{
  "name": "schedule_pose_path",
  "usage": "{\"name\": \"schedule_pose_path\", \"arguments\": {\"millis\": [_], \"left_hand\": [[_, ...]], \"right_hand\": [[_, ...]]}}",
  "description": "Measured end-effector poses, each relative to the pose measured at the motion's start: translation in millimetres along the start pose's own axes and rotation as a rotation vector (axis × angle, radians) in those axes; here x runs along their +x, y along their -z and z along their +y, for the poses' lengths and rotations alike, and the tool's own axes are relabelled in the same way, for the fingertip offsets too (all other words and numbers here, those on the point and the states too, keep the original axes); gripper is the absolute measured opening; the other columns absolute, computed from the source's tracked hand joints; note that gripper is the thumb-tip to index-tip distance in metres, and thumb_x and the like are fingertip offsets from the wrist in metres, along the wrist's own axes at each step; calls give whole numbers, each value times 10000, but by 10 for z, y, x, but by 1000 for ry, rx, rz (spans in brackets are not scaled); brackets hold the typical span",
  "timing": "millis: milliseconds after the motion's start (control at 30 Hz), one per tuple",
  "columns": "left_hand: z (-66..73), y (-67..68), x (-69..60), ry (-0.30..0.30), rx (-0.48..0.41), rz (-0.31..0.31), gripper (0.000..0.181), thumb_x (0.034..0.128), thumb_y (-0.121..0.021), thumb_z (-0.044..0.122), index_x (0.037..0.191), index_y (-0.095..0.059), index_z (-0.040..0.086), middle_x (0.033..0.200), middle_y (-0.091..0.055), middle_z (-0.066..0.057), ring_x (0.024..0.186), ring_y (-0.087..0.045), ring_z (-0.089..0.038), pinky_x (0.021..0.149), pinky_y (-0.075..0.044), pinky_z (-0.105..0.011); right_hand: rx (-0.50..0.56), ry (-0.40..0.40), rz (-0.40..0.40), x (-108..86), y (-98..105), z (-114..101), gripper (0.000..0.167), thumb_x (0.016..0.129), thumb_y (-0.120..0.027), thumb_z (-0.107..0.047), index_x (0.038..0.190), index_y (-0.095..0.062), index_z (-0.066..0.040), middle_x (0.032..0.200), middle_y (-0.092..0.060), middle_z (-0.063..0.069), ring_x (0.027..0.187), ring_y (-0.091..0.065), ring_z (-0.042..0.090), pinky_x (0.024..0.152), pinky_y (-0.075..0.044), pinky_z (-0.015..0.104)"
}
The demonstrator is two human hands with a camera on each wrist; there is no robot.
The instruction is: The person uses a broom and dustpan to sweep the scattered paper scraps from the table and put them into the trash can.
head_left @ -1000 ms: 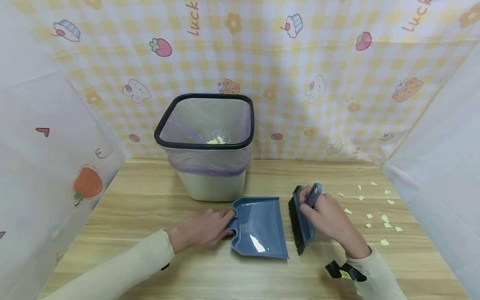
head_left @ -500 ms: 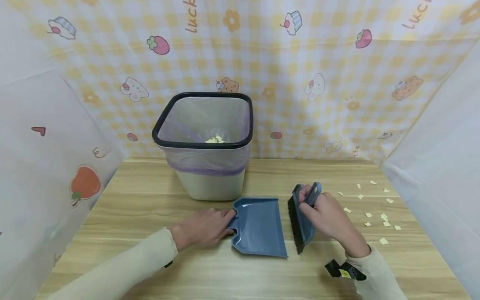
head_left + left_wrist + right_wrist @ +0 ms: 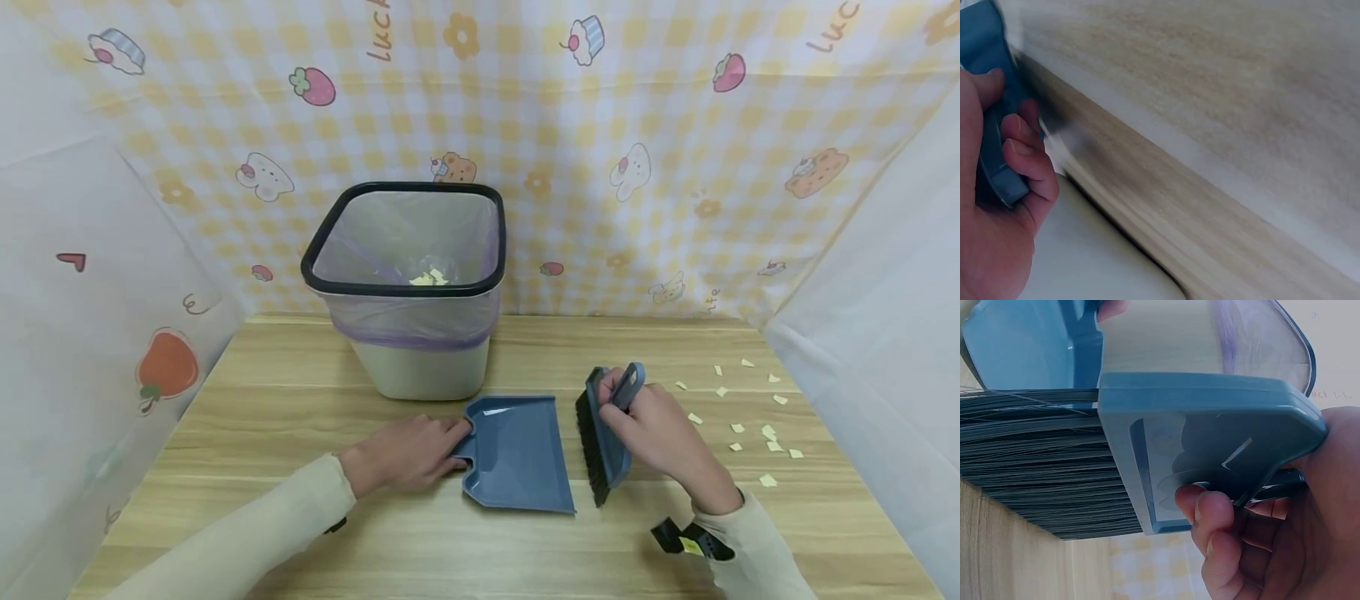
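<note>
My left hand (image 3: pixel 408 452) grips the handle of a blue dustpan (image 3: pixel 521 454), which lies on the wooden table with its wide edge facing right. In the left wrist view the fingers of the left hand (image 3: pixel 1004 162) curl round that blue handle (image 3: pixel 997 150). Just right of the pan, my right hand (image 3: pixel 663 433) holds a blue brush (image 3: pixel 609 442) by its handle, dark bristles toward the pan. The right wrist view shows the right hand (image 3: pixel 1260 537) beneath the brush body (image 3: pixel 1210 394), its bristles (image 3: pixel 1041 462) pointing left.
A bin (image 3: pixel 427 371) with a black rim and a clear purple-edged liner stands behind the dustpan; pale paper bits (image 3: pixel 430 278) lie inside it. Several small paper scraps (image 3: pixel 768 481) are scattered over the right side of the table (image 3: pixel 300 375). A checked cloth (image 3: pixel 555 125) hangs behind.
The head view has shifted slightly. Both hands, the dustpan and the brush stay in nearly the same places, with the same holds.
</note>
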State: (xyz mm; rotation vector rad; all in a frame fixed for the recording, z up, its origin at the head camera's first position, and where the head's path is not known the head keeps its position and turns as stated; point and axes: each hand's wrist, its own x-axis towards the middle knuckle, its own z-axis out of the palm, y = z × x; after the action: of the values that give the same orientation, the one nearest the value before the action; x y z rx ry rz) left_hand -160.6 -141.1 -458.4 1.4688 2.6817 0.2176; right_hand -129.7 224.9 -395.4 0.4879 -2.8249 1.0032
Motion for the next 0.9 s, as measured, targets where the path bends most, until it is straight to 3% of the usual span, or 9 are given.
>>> {"name": "schedule_pose_path", "arguments": {"millis": [167,433,700,900], "left_hand": [[-24,-19,-9,-37,11,44,287,1129,-637,317,1233,-606,51,1018,-694,-50,807,-705,-177,697,-594,-385],[-39,-48,-15,-49,-3,95,268,1110,-674,315,1188,-630,63,966,-688,-18,776,-687,-148,664,-576,-367],[-38,-16,33,-50,-46,79,233,1109,-683,307,1160,-652,82,923,-675,19,778,-651,-95,677,-566,-350],[-50,4,30,-53,-58,84,221,1104,-694,293,1145,-649,80,912,-668,20,788,-653,-99,695,-573,-355]], "right_hand": [[-1,5,1,-4,-6,2,138,1003,-633,-40,958,-600,-166,673,-459,-97,554,-438,67,566,-399,286],[5,37,-6,-17,25,20,142,994,-640,-26,964,-615,-163,683,-477,-105,563,-453,62,567,-411,286],[125,22,-11,-100,332,223,98,1006,-672,8,1017,-684,-89,951,-710,46,739,-671,120,607,-581,308],[-78,24,52,-155,749,475,76,1011,-701,-11,1033,-712,-83,934,-709,15,750,-609,97,642,-503,295]]}}
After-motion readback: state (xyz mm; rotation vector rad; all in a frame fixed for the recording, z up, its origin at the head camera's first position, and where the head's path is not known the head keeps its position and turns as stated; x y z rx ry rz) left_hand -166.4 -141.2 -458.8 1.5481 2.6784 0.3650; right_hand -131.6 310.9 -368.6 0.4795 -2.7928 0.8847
